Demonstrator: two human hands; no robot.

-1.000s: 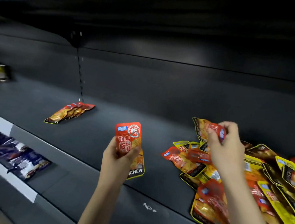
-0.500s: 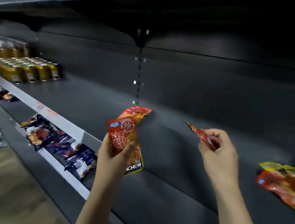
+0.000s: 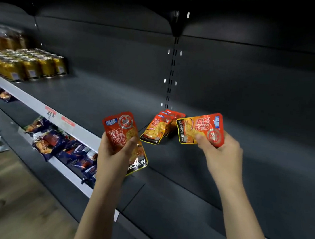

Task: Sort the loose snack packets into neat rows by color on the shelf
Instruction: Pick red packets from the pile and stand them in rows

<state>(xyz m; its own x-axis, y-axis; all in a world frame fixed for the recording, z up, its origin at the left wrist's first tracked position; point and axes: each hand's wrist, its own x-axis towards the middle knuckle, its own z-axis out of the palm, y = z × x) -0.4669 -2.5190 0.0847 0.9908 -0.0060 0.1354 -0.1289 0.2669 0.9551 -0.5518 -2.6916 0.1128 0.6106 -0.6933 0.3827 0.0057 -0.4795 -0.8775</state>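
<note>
Half a second before, the right hand [image 3: 224,155] pinched its red snack packet [image 3: 201,130] edge-on, well right of the small stack of red packets [image 3: 158,128] on the shelf [image 3: 242,184]; by this moment it had carried the packet leftward and turned it face up, so that its near edge lay just beside the stack at centre frame, possibly overlapping it. Thumb and fingers gripped the packet's lower right corner, and it had not been let go. Meanwhile the camera had swung left, and the mixed pile of loose packets had dropped out of view on the right. At lower centre, the left hand [image 3: 114,153] held up two more packets [image 3: 124,135], a red one in front and another behind showing a black and yellow bottom band, much as it had before. Gold cans [image 3: 30,64] stood at upper left, and dark blue packets [image 3: 62,147] lay on the lower shelf. Judging from this, the red row was about to gain one packet, with two more to follow.
</note>
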